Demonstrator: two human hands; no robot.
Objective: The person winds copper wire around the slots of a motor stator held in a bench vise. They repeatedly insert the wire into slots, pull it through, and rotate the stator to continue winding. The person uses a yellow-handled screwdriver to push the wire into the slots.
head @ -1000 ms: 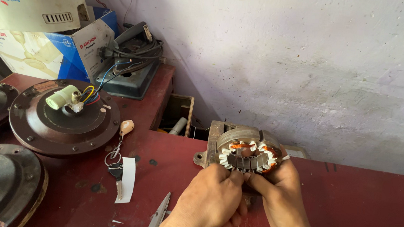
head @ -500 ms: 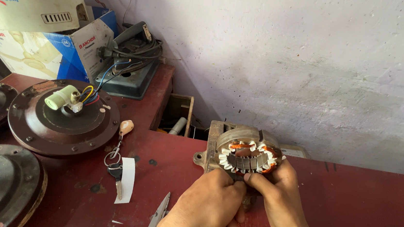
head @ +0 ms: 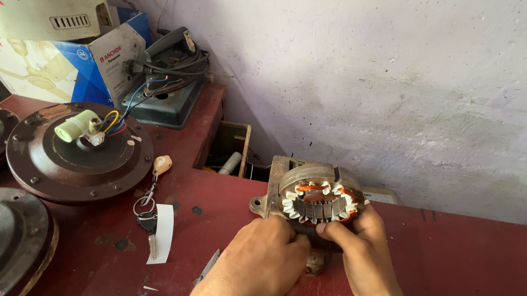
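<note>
Both my hands grip the stator: left hand clenched at its lower edge, right hand pinching its right rim. It stands on the red bench, copper windings and white insulation in place; casing apart. Brown motor housing sits left; bare plaster wall behind.

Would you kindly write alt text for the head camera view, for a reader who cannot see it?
Two bare hands, left hand and right hand, grip a motor stator with copper windings on a red workbench. To the left lie a brown ceiling fan motor and a bunch of keys.
</note>
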